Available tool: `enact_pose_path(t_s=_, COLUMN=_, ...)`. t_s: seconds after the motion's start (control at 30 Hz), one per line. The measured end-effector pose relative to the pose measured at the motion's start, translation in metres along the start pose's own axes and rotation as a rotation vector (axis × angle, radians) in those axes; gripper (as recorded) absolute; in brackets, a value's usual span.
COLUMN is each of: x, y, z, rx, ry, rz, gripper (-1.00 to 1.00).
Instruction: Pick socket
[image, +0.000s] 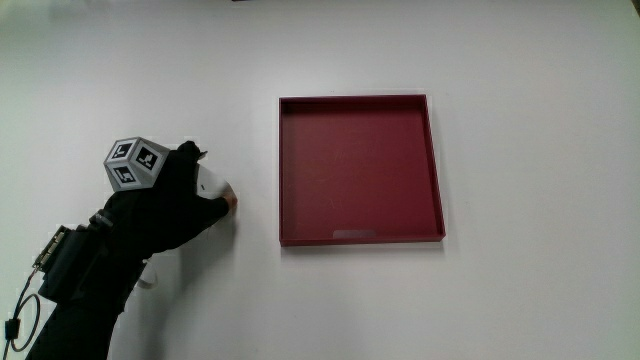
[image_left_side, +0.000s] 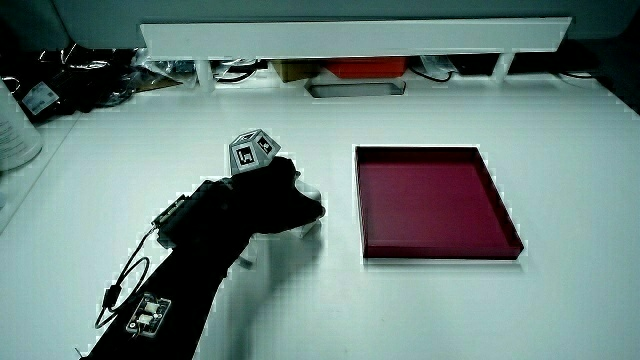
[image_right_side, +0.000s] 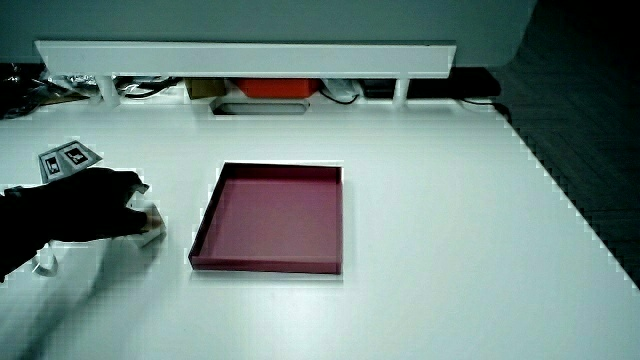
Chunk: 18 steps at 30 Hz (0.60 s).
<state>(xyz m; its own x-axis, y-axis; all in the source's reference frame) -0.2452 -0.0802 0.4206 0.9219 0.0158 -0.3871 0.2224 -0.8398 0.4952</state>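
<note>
The socket (image: 214, 183) is a small white piece on the white table beside the dark red tray (image: 435, 170). The hand (image: 178, 196), in its black glove with the patterned cube (image: 134, 163) on its back, lies over the socket with its fingers curled around it. Only a bit of white shows between the fingers in the main view. In both side views the socket (image_left_side: 309, 193) (image_right_side: 149, 222) peeks out at the fingertips and rests on the table. The hand (image_left_side: 268, 200) (image_right_side: 95, 205) hides most of it.
The shallow square tray (image_left_side: 440, 251) (image_right_side: 265, 264) has nothing in it. A small white piece (image: 148, 283) lies on the table under the forearm. A low white partition (image_left_side: 350, 36) with clutter under it runs along the table's edge farthest from the person.
</note>
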Motion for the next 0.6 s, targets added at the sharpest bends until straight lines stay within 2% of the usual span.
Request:
enact_pose_path(t_s=0.03, x=0.005, y=-0.002, z=0.0, rx=-0.002, ry=-0.013, rz=-0.008, gripper=0.0)
enact_pose_path(t_s=0.07, x=0.007, y=-0.002, z=-0.002, rx=0.023, ry=0.01, rz=0.004, gripper=0.0)
enact_pose_path(t_s=0.13, x=0.005, y=0.0, z=-0.008, rx=0.018, ry=0.01, rz=-0.002, gripper=0.0)
enact_pose_path(t_s=0.17, x=0.006, y=0.0, z=-0.01, rx=0.006, ry=-0.007, rz=0.014, gripper=0.0)
enact_pose_path(t_s=0.2, x=0.003, y=0.003, z=-0.016, rx=0.013, ry=0.0, rz=-0.01, gripper=0.0)
enact_pose_path(t_s=0.23, x=0.005, y=0.002, z=-0.017, rx=0.008, ry=0.011, rz=-0.005, gripper=0.0)
enact_pose_path(t_s=0.33, x=0.001, y=0.007, z=-0.031, rx=-0.038, ry=-0.025, rz=0.0, gripper=0.0)
enact_pose_path(t_s=0.37, x=0.006, y=0.003, z=-0.031, rx=-0.05, ry=-0.028, rz=0.037, gripper=0.0)
enact_pose_path(t_s=0.6, x=0.005, y=0.005, z=-0.049, rx=-0.095, ry=-0.061, rz=0.058, gripper=0.0)
